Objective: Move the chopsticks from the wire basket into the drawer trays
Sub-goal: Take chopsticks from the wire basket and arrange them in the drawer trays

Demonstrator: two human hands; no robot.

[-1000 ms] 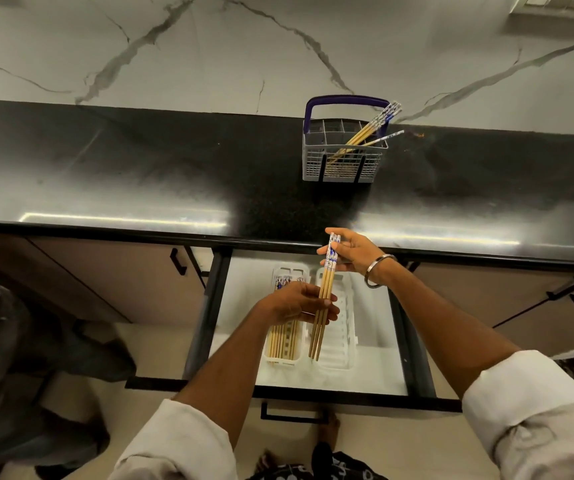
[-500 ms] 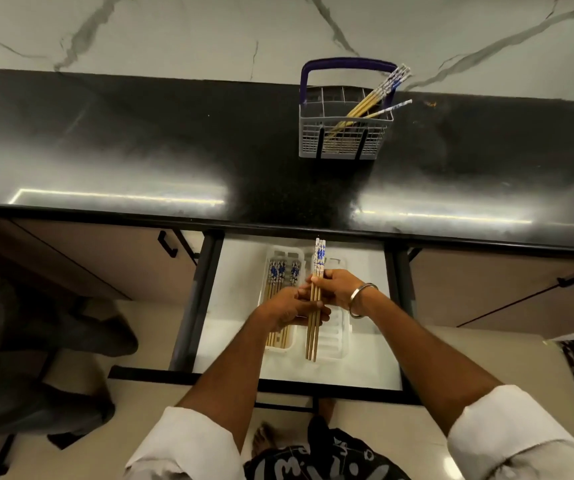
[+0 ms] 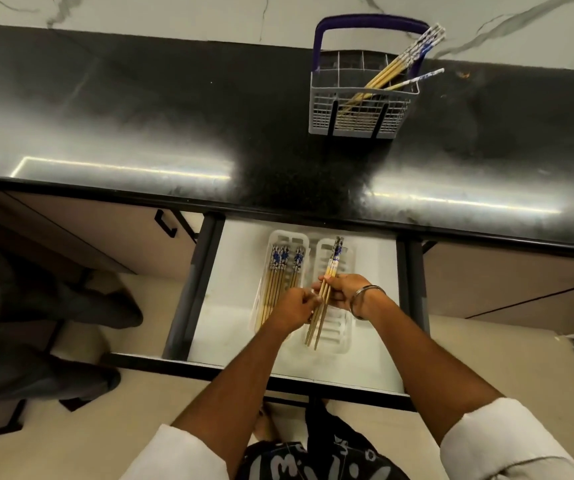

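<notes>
A small bundle of wooden chopsticks [image 3: 331, 271] with blue-patterned tops is held over the right white tray [image 3: 344, 341] in the open drawer [image 3: 240, 258]. My right hand [image 3: 346, 291] grips the bundle at its middle, and my left hand [image 3: 294, 306] pinches it just beside. The left tray [image 3: 273, 237] holds several chopsticks [image 3: 280, 275] laid lengthwise. On the black counter stands the grey wire basket [image 3: 361, 112] with a purple handle, and several chopsticks [image 3: 403, 65] lean out of it to the right.
The black countertop [image 3: 140, 126] runs across the view, its front edge just above the drawer. Closed cabinet doors flank the drawer. Another person's legs [image 3: 36, 306] are at the left. My feet show below the drawer front.
Both hands and the bundle have come down from the counter edge into the drawer, over the right tray. The view has tilted downward.
</notes>
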